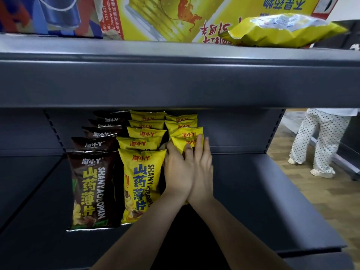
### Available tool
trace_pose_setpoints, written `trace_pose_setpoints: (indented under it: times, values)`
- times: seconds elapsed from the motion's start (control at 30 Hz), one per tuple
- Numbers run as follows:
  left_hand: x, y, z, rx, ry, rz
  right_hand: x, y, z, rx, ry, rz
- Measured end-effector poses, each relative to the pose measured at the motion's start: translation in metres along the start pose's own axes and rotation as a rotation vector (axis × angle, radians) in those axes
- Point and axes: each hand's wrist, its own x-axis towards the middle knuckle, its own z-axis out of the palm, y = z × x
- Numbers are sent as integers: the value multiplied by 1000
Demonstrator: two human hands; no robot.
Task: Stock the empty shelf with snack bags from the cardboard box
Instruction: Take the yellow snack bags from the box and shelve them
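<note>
A dark grey metal shelf [263, 191] fills the middle of the frame. On it stand three rows of upright snack bags: five dark brown foil bags [90, 189] at centre left, five yellow foil bags [141, 184] beside them, and four more yellow bags [186, 133] at centre. The left hand [178, 172] curls around the front bag of this third row; the right hand [202, 170] presses flat-fingered against it. At upper right, one crumpled yellow bag [280, 31] lies on the shelf above, near a yellow printed cardboard box [175, 16].

A shop; dark grey metal gondola shelf [253, 191] carries rows of identical yellow and brown snack bags [141, 184]; wood-pattern aisle floor [321, 201] at its right edge.
</note>
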Motion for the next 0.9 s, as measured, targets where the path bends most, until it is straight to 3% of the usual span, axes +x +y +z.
trace_pose_setpoints:
  times: [0.13, 0.23, 0.43, 0.73, 0.9]
  values:
    - [3, 8, 5, 48, 34, 3, -11, 18, -19, 531, -65, 145]
    - [6, 7, 8, 48, 104, 47, -10, 20, -18, 739, -91, 177]
    - [11, 3, 14, 51, 166, 22, -11, 22, -6, 509, -150, 129]
    - [-6, -7, 5, 142, 33, -69, -12, 35, -10, 564, -317, -4]
    - [-10, -2, 2, 204, -28, -20, -8, 28, -20, 562, -341, -61]
